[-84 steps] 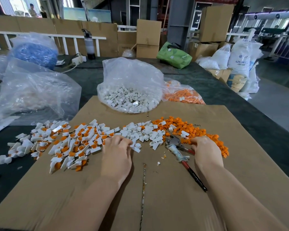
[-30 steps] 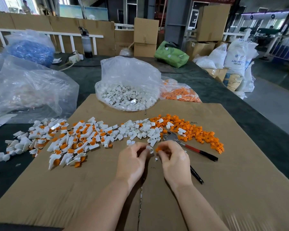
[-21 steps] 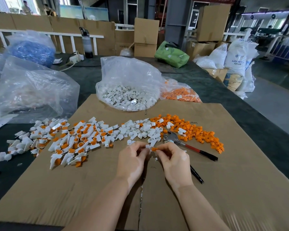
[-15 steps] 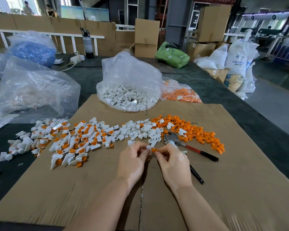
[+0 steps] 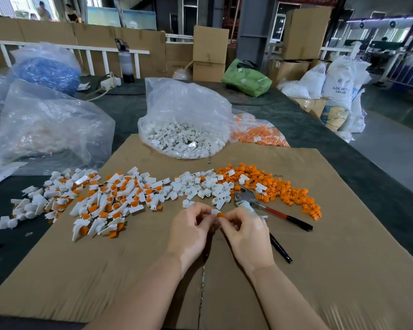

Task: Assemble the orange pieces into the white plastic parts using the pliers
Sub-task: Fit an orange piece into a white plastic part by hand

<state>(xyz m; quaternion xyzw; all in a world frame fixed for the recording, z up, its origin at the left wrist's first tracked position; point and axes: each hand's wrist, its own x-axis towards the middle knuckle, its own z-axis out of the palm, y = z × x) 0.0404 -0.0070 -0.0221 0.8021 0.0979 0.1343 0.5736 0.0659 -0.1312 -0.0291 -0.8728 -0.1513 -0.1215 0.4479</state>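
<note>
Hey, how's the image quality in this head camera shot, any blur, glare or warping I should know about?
Head view: the hands' pinch, left hand and right hand, is sharp; the cardboard sheet smears toward the bottom right corner; wide-angle bending tilts the background boxes; the clear bag of white parts shows soft glare; daylight blows out the top left windows.

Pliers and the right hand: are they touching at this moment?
Cannot tell. In the head view the right hand pinches an orange piece and overlaps the pliers lying behind it, hiding any contact or gap.
</note>
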